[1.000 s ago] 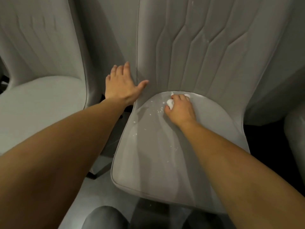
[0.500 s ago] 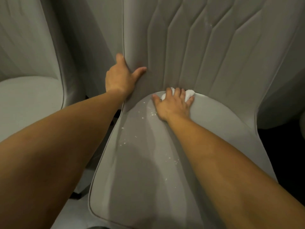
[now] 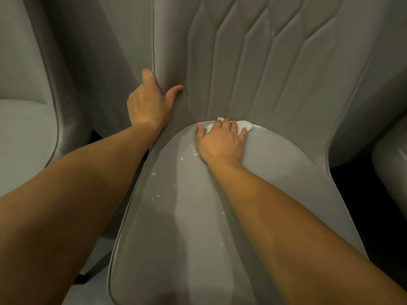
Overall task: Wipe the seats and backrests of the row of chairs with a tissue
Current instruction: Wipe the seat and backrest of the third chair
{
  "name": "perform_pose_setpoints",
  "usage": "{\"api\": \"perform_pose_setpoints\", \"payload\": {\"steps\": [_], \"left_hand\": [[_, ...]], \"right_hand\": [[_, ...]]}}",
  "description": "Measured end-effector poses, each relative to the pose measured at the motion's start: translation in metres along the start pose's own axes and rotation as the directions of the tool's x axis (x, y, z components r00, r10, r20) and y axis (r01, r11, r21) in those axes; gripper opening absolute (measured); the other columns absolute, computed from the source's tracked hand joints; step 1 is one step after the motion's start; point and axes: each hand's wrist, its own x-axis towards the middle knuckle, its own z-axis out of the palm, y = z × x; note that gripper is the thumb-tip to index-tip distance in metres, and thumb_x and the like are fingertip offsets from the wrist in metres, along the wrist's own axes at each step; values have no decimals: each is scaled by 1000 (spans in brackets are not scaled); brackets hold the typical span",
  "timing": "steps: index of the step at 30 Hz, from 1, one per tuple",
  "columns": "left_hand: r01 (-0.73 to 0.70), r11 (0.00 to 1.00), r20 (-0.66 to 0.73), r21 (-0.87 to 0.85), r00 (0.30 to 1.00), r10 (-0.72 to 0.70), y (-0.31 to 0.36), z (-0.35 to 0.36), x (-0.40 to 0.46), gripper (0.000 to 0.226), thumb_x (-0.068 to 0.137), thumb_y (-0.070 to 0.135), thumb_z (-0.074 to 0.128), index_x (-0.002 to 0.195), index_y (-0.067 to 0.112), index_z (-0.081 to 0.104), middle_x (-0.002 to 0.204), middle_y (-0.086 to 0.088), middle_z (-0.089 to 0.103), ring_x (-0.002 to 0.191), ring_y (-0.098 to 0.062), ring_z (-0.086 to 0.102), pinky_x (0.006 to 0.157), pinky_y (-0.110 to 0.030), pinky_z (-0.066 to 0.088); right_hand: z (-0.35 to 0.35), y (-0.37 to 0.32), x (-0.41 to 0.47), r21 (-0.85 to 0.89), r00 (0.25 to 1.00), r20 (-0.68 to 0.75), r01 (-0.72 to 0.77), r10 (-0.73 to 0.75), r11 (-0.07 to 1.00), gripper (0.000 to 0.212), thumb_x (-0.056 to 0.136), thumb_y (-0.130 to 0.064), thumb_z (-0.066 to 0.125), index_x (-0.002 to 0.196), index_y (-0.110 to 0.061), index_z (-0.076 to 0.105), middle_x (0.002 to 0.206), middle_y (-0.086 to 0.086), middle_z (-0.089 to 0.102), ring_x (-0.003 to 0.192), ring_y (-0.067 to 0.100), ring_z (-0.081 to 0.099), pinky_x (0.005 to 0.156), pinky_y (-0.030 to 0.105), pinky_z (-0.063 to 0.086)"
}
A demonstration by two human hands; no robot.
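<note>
Clamped on the left edge of the middle chair's backrest [image 3: 253, 62], the left hand [image 3: 147, 102] has its fingers wrapped behind the piping and its thumb laid on the front face. A second ago that hand lay flat and spread beside the chair; since then it has taken hold of the edge, which I read as steadying the chair against the push of the wipe. Its forearm runs up from the lower left, nearly straight. White crumbs [image 3: 191, 153] are scattered on the seat [image 3: 176, 249] between the two arms, so the seat is not yet clean. Further right, the right hand [image 3: 222, 142] presses palm-down with fingers spread over the tissue [image 3: 244, 124], which sits bunched in the crease where seat meets backrest. That hand has slid from mid-seat back into the crease and flattened out, so the wipe seems to be reaching the rear seam. A neighbouring chair [image 3: 19, 128] stands at far left.
</note>
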Motion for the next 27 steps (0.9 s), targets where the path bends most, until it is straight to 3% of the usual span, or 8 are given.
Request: {"api": "perform_pose_setpoints", "payload": {"steps": [6,12,18,22,24,27], "left_hand": [[-13,1000,25,-10,1000,13,-3,-2,2,60,87,64,55,109,9,41,102,-21,66,94,-46,60,72,-44,42],[-47,999,38,-12,998,47,-4,-2,5,59,89,63,53,110,8,41,103,-21,66,95,-46,60,68,-40,34],[-77,997,56,6,995,77,-5,-2,6,59,90,63,51,110,8,41,102,-20,67,94,-46,60,66,-40,33],[-89,996,58,0,994,89,-8,-1,8,59,90,64,50,109,9,41,102,-20,67,92,-45,60,66,-42,36],[-100,995,64,-4,993,100,-9,-1,8,58,90,64,50,109,10,41,101,-19,67,92,-45,60,66,-41,36],[-101,995,65,11,993,100,-10,0,9,58,90,64,49,109,10,40,101,-18,67,93,-46,60,67,-41,35]], "right_hand": [[-3,-13,5,79,976,217,-11,-6,997,90,94,-72,26,160,-11,16,168,11,7,155,25,0,123,50,-4],[-12,-20,-12,119,923,278,244,-268,963,96,89,-78,33,160,-16,17,168,6,8,155,19,3,124,45,2],[-28,-26,-74,204,748,304,554,-590,807,93,90,-77,39,160,-20,16,169,3,8,155,17,4,125,37,2],[-42,-17,-117,232,603,349,686,-717,690,90,91,-77,36,161,-25,11,169,-3,1,154,14,-2,125,36,-1],[-39,-14,-123,202,609,355,690,-709,695,85,93,-77,30,160,-31,10,169,-8,-2,154,10,-6,124,37,-3],[-26,-24,-97,138,764,323,546,-559,826,80,92,-78,24,159,-36,11,169,-8,0,154,12,-4,123,41,-2]]}}
